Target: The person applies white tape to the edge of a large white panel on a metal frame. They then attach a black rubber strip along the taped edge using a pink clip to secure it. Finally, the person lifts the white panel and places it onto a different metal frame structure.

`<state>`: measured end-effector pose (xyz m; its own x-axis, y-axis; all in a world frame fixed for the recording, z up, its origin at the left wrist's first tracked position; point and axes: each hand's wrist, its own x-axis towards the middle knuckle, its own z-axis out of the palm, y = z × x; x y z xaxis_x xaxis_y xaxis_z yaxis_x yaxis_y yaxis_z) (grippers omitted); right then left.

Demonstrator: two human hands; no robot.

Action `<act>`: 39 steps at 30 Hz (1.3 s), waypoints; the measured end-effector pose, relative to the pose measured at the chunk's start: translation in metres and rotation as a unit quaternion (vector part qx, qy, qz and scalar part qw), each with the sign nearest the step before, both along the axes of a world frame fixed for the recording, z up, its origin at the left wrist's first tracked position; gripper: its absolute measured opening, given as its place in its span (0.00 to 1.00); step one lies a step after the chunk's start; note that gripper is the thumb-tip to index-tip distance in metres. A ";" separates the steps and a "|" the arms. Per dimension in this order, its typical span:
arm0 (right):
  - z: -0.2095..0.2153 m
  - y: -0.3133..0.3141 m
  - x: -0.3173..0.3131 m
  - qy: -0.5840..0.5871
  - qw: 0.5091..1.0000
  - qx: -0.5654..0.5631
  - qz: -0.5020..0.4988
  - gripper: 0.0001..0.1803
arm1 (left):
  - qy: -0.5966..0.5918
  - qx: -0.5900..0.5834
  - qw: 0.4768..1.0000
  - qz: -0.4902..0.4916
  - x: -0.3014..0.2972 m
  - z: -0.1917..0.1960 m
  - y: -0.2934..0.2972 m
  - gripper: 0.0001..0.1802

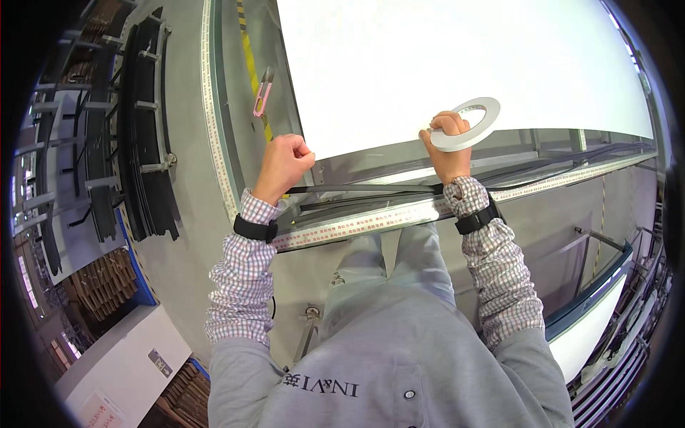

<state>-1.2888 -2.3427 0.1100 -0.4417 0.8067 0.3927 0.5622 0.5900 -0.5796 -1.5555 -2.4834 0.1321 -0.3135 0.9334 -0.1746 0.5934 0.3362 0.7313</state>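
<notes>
Up at the white panel [457, 64] edge, right hand [448, 146] clasps tape ring [467, 123]

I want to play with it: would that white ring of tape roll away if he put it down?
Probably not if laid flat: the tape roll in the right hand is a thin, wide ring. Stood on edge, it would likely roll or topple. It looks light, pinched with just fingers.

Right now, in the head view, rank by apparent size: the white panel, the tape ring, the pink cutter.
1. White panel, by far the largest.
2. Tape ring in the right hand.
3. Pink cutter; it lies farther away, so ranks 2 and 3 are unsure.
</notes>
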 end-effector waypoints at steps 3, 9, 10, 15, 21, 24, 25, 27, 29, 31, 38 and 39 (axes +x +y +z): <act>-0.001 0.000 -0.002 -0.004 1.000 0.012 -0.014 0.17 | -0.009 -0.019 0.998 0.058 0.001 0.002 -0.004 0.11; -0.002 0.001 -0.002 -0.006 1.000 0.003 -0.009 0.17 | 0.174 0.076 0.980 0.064 0.027 -0.006 -0.014 0.13; -0.001 0.000 -0.004 -0.006 1.000 0.003 -0.008 0.17 | 0.243 0.114 0.963 0.029 0.035 -0.014 -0.018 0.18; 0.000 -0.003 -0.006 -0.016 1.000 -0.002 -0.007 0.16 | 0.262 0.005 0.964 -0.043 0.097 0.000 -0.028 0.44; 0.007 -0.003 0.000 0.004 0.998 -0.022 0.053 0.15 | 0.209 0.044 0.972 -0.098 0.142 -0.003 0.006 0.49; 0.012 -0.005 -0.003 0.039 0.993 -0.096 0.060 0.16 | 0.172 0.063 0.973 -0.140 0.164 -0.006 0.028 0.46; 0.019 -0.007 -0.007 0.061 0.984 -0.161 0.054 0.17 | 0.153 0.062 0.974 -0.152 0.168 -0.004 0.036 0.45; 0.030 -0.008 -0.004 0.133 0.954 -0.253 0.092 0.17 | 0.135 0.099 0.977 -0.134 0.166 0.005 0.044 0.39; 0.030 -0.002 0.011 0.268 0.805 -0.517 0.113 0.13 | 0.196 0.106 0.962 -0.158 0.159 0.000 0.043 0.35; 0.063 0.011 0.039 0.420 0.633 -0.641 0.109 0.09 | 0.233 0.089 0.956 -0.154 0.161 0.008 0.042 0.31; 0.083 0.166 0.274 0.592 0.547 -0.580 0.120 0.10 | 0.289 -0.002 0.948 -0.131 0.175 0.014 0.052 0.27; 0.084 0.198 0.315 0.580 0.563 -0.572 0.140 0.11 | 0.313 -0.023 0.941 -0.130 0.178 0.015 0.054 0.27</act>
<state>-0.9737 -2.1448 0.1938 -0.5961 0.7871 -0.1585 -0.6073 -0.5711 -0.5523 -1.3777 -2.4293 0.1467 -0.1302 0.9887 -0.0737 0.9693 0.1426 0.2004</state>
